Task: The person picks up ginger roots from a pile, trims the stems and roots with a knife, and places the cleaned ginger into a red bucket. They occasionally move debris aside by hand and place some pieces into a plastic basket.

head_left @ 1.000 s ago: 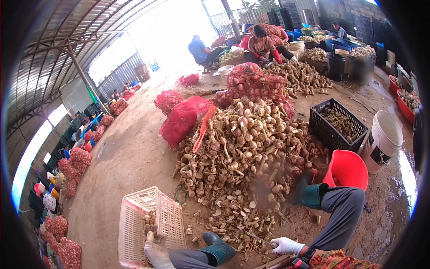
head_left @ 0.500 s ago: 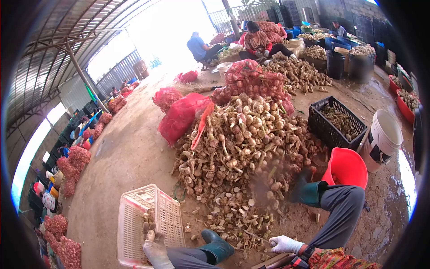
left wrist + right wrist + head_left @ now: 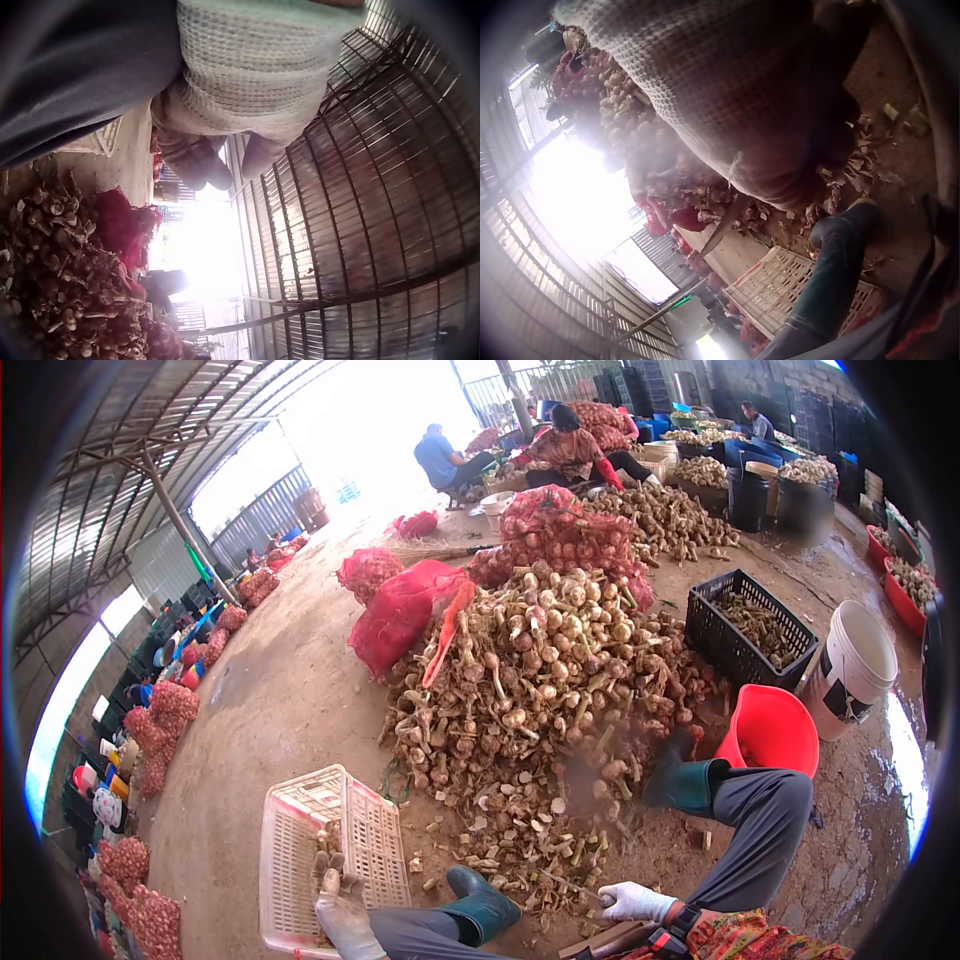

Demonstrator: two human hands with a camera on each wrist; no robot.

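My left hand [image 3: 345, 915], in a pale knit glove with dirt-darkened fingertips, is at the near side of the white plastic crate [image 3: 375, 840], beside my left leg. Its thumb and fingers [image 3: 196, 166] stand apart in the left wrist view, with nothing visible between them. Low at the right, my gloved right hand [image 3: 636, 903] grips a knife [image 3: 726, 227], whose narrow blade sticks out past the fist; the handle is hidden in the glove. Cut stem pieces and scraps [image 3: 545, 830] litter the ground in front of the blade, at the foot of a large garlic heap [image 3: 540, 660].
Green rubber boots [image 3: 480, 908] flank the scraps. To the right are a red bucket [image 3: 770, 730], a white bucket [image 3: 860, 660] and a black crate [image 3: 750, 630] of stems. Red mesh sacks [image 3: 410, 615] lie behind the heap. Several people sit farther back, one a bent-over worker [image 3: 570, 455].
The head view has shifted slightly. Both my hands keep nearly the same pose. At the back, the seated worker has bent forward and stretched an arm out toward the far garlic pile.
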